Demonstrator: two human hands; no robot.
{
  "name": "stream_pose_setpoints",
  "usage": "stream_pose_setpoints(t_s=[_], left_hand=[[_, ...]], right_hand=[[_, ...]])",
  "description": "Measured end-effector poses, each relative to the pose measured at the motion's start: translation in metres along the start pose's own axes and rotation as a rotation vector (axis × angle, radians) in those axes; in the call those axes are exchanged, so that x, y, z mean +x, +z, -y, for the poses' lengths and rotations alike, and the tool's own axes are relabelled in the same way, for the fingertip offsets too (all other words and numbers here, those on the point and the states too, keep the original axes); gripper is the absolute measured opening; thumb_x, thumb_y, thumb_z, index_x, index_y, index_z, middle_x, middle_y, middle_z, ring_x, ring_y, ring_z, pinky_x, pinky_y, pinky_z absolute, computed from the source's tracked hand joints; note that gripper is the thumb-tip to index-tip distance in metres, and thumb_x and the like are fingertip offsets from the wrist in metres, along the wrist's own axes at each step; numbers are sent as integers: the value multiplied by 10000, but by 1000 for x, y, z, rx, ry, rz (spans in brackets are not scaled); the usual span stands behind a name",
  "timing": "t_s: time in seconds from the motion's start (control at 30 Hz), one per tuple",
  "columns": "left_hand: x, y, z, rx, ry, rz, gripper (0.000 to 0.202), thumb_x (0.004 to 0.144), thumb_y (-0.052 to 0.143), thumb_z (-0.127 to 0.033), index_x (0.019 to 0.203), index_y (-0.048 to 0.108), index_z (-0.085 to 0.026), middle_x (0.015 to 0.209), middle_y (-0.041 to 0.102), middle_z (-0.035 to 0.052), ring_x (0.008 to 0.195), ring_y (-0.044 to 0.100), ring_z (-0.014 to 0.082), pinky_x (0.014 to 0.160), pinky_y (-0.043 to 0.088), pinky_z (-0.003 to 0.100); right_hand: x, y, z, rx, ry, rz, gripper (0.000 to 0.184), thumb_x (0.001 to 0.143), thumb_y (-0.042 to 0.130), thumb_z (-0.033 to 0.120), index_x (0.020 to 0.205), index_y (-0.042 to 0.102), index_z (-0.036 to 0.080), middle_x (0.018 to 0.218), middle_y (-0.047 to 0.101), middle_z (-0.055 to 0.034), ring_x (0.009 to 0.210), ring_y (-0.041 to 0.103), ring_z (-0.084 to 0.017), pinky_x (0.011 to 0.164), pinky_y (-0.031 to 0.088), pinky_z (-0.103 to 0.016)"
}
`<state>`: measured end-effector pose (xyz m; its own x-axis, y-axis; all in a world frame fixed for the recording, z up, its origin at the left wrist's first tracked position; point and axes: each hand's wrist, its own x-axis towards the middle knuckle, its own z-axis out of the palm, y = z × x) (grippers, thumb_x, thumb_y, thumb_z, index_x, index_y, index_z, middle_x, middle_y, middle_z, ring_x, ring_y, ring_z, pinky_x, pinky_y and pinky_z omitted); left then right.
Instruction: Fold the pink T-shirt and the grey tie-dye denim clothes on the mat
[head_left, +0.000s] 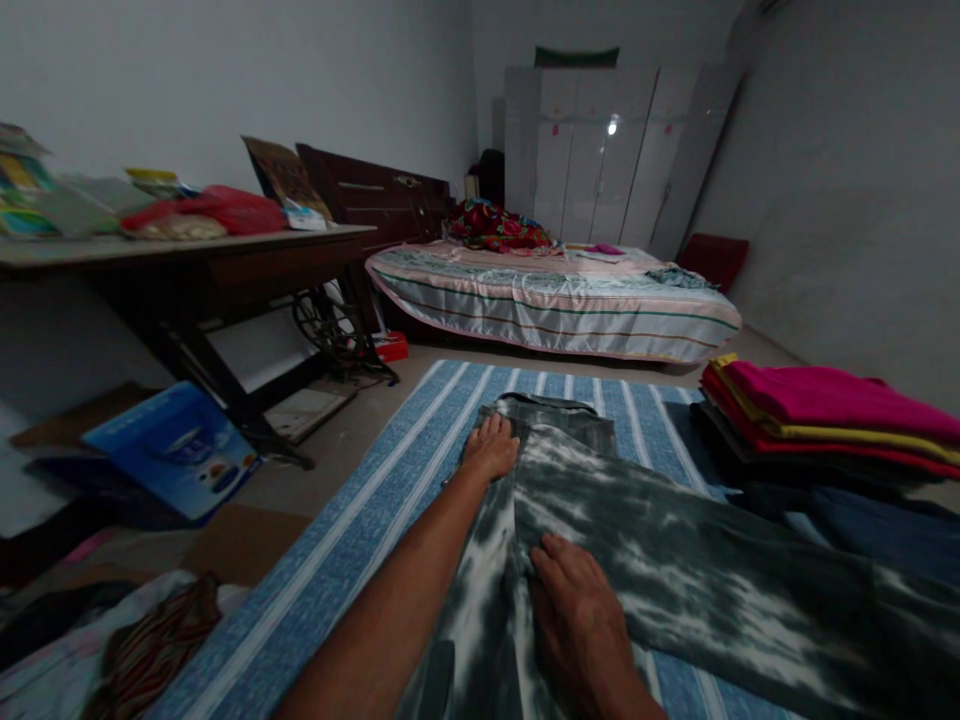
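Note:
A pair of grey-and-white tie-dye trousers [600, 500] lies on a blue mattress with white stripes [390, 490]. The waistband [551, 405] is at the far end. One leg stretches off to the right, while the other runs toward me. My left hand [491, 447] rests flat near the waist with its fingers stretched out. Lower down, my right hand [577, 600] lies on the cloth where the legs part, its fingers extended and slightly bent; its thumb is hidden. A small dark strip [437, 680] shows at the bottom between my arms.
Folded clothes [832, 420] are stacked at the right, with dark blue cloth [885, 530] in front. A sewing-machine table [225, 250] with bags stands left, above a blue box [176, 450]. Loose clothes [150, 650] lie lower left. Beyond are a bed [555, 300] and a wardrobe [592, 150].

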<state>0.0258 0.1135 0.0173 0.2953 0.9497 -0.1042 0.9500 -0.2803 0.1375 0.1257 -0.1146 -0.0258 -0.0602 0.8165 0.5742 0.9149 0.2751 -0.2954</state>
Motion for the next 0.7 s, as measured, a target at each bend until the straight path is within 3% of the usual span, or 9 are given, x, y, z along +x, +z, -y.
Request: stream_pose_setpoints(t_s=[0.23,0.7], left_hand=[[3,-6,0,26,3,54,598,953,227,-450,1501,204,-210,1583,138,133,1449,132,281,1115,191,488],[4,-9,1,79,43,74,618,954,181,-445,1507,199,-170,1591,77,101,1458,72,259,1142,154,497]], right_hand=[[1,1,1,13,15,-14,390,830,441,79,1155,631,179,1223,632,-102,1135,583,-242,969,468,-425],[0,6,4,73,65,-40,406,802,480,91,1165,627,200,1229,631,-80,1138,574,-238,1000,431,-421]])
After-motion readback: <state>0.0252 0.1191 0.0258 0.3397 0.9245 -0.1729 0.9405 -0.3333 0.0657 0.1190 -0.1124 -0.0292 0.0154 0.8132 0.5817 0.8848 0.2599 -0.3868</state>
